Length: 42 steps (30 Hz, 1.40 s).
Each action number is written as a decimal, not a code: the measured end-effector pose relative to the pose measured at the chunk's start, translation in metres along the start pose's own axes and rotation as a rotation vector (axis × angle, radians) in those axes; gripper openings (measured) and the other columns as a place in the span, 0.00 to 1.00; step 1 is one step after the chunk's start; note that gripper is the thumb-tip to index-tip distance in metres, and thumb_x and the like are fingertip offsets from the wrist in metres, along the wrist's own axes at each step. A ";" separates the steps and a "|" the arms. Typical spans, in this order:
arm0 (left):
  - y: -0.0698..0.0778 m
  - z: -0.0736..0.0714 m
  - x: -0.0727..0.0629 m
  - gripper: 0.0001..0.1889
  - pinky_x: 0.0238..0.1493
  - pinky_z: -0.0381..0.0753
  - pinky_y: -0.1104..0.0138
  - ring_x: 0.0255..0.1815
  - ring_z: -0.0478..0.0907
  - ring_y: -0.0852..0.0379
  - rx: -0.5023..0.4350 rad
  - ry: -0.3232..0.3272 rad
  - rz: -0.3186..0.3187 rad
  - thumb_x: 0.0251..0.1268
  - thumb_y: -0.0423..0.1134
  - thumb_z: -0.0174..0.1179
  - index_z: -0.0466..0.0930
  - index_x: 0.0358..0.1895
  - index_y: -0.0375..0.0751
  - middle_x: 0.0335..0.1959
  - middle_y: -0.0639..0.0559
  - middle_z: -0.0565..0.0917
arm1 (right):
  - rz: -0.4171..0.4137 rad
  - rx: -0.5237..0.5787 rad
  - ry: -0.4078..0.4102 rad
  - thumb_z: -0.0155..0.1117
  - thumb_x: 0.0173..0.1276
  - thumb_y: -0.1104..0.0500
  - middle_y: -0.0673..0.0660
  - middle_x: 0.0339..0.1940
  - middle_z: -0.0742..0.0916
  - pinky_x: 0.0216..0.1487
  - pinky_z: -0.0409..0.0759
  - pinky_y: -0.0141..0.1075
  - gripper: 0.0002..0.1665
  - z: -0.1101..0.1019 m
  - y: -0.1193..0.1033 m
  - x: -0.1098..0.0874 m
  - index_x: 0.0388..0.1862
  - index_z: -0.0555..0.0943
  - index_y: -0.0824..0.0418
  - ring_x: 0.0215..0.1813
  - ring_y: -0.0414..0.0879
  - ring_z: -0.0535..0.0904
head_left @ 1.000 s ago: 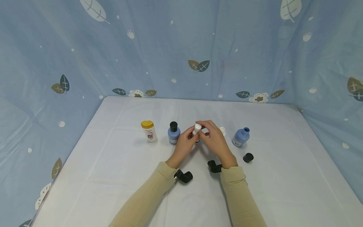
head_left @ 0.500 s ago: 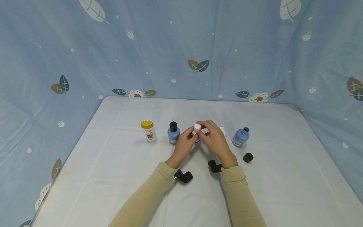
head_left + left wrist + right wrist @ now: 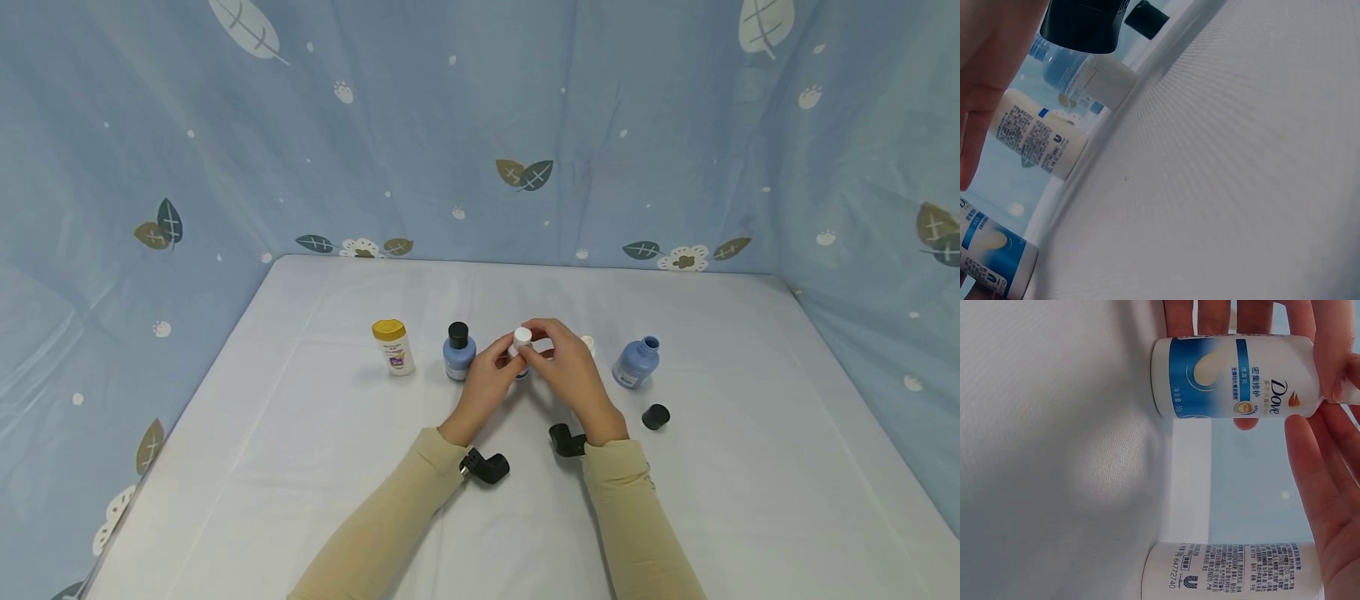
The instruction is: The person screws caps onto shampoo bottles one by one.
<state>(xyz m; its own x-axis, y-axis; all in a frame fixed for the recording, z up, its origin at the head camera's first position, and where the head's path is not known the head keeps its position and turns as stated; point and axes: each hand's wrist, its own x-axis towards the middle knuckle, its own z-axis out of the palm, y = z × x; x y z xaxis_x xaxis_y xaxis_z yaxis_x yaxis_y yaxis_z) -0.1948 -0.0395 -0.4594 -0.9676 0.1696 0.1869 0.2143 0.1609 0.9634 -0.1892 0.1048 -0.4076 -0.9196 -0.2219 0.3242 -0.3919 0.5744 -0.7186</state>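
Note:
A small white-and-blue Dove shampoo bottle (image 3: 1235,378) stands upright between both hands near the table's middle. My left hand (image 3: 487,385) holds its body, with fingers wrapped behind it in the right wrist view. My right hand (image 3: 570,375) pinches the white cap (image 3: 522,336) at the top between thumb and fingers. Another white bottle (image 3: 1229,572) stands just right of it, mostly hidden behind my right hand in the head view. A blue bottle with a black cap (image 3: 459,354) stands close to the left of my left hand.
Farther left stands a white bottle with a yellow lid (image 3: 393,347). An uncapped blue bottle (image 3: 636,363) is to the right, with a loose black cap (image 3: 656,417) lying before it. Black wrist-camera mounts (image 3: 487,467) jut inward. A patterned blue curtain (image 3: 450,125) borders the white table (image 3: 300,500).
My right fingers have shifted slightly around the white cap, which looked more tilted a second ago. Both arms and the other bottles have stayed in place.

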 end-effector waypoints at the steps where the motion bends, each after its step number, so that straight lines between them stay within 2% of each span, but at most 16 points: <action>1: 0.000 0.000 0.000 0.21 0.41 0.75 0.67 0.47 0.74 0.58 0.002 0.002 -0.005 0.62 0.45 0.54 0.70 0.59 0.53 0.53 0.53 0.75 | 0.007 0.004 -0.002 0.62 0.60 0.53 0.51 0.45 0.78 0.41 0.76 0.37 0.20 0.000 0.000 0.000 0.51 0.73 0.56 0.48 0.43 0.73; 6: -0.002 0.000 0.001 0.21 0.41 0.75 0.64 0.48 0.74 0.55 -0.006 0.001 -0.012 0.62 0.42 0.55 0.70 0.60 0.51 0.53 0.50 0.75 | 0.033 0.014 -0.007 0.62 0.60 0.53 0.50 0.44 0.78 0.41 0.75 0.36 0.20 0.000 0.000 0.000 0.51 0.73 0.56 0.47 0.41 0.73; 10: -0.001 0.000 0.001 0.21 0.39 0.76 0.67 0.45 0.74 0.59 0.010 0.007 -0.018 0.62 0.42 0.55 0.70 0.59 0.52 0.51 0.52 0.76 | 0.031 0.008 -0.006 0.62 0.60 0.53 0.50 0.44 0.77 0.41 0.75 0.35 0.22 0.001 0.001 0.000 0.53 0.73 0.56 0.47 0.43 0.73; 16: -0.001 0.000 0.000 0.19 0.30 0.73 0.68 0.33 0.71 0.60 0.050 0.026 -0.009 0.61 0.45 0.54 0.72 0.57 0.57 0.39 0.55 0.78 | -0.002 -0.017 -0.013 0.61 0.60 0.50 0.49 0.45 0.75 0.40 0.76 0.34 0.25 0.003 0.001 -0.001 0.57 0.72 0.54 0.47 0.42 0.72; 24: -0.001 0.000 -0.001 0.20 0.37 0.75 0.67 0.41 0.75 0.60 0.009 0.014 0.024 0.62 0.48 0.54 0.71 0.58 0.54 0.47 0.54 0.78 | -0.076 -0.037 -0.010 0.54 0.63 0.61 0.48 0.49 0.75 0.40 0.75 0.36 0.21 0.002 0.001 -0.002 0.57 0.73 0.52 0.49 0.40 0.71; 30: 0.000 0.001 0.000 0.20 0.34 0.74 0.69 0.37 0.74 0.61 0.023 0.014 0.027 0.62 0.49 0.53 0.71 0.58 0.55 0.44 0.56 0.79 | -0.064 -0.047 -0.008 0.54 0.63 0.62 0.48 0.47 0.77 0.40 0.75 0.35 0.21 0.000 0.001 -0.002 0.56 0.73 0.52 0.48 0.40 0.72; 35: 0.024 -0.003 -0.008 0.19 0.36 0.74 0.68 0.37 0.74 0.57 0.028 0.003 0.021 0.64 0.42 0.53 0.71 0.58 0.46 0.43 0.49 0.79 | -0.041 -0.044 -0.009 0.56 0.64 0.58 0.48 0.46 0.77 0.40 0.75 0.33 0.20 -0.001 0.002 -0.001 0.56 0.74 0.52 0.48 0.39 0.72; 38: 0.035 -0.004 -0.011 0.20 0.39 0.74 0.69 0.41 0.74 0.55 0.042 0.001 0.013 0.64 0.39 0.52 0.70 0.59 0.41 0.46 0.46 0.78 | -0.034 -0.039 -0.015 0.58 0.63 0.56 0.48 0.45 0.77 0.40 0.76 0.33 0.20 -0.001 0.002 0.000 0.55 0.74 0.53 0.48 0.39 0.72; 42: 0.017 -0.002 -0.004 0.20 0.41 0.74 0.67 0.43 0.74 0.56 0.030 0.001 0.007 0.63 0.40 0.53 0.70 0.59 0.44 0.49 0.48 0.77 | -0.028 -0.031 -0.019 0.58 0.63 0.54 0.49 0.45 0.77 0.40 0.76 0.34 0.20 -0.002 0.002 0.001 0.55 0.74 0.54 0.48 0.41 0.73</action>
<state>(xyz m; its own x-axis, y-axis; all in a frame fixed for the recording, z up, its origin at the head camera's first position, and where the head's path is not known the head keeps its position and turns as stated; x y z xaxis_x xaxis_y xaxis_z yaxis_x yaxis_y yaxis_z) -0.1880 -0.0394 -0.4434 -0.9662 0.1697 0.1943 0.2254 0.1891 0.9557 -0.1912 0.1074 -0.4078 -0.9087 -0.2530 0.3321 -0.4169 0.5919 -0.6898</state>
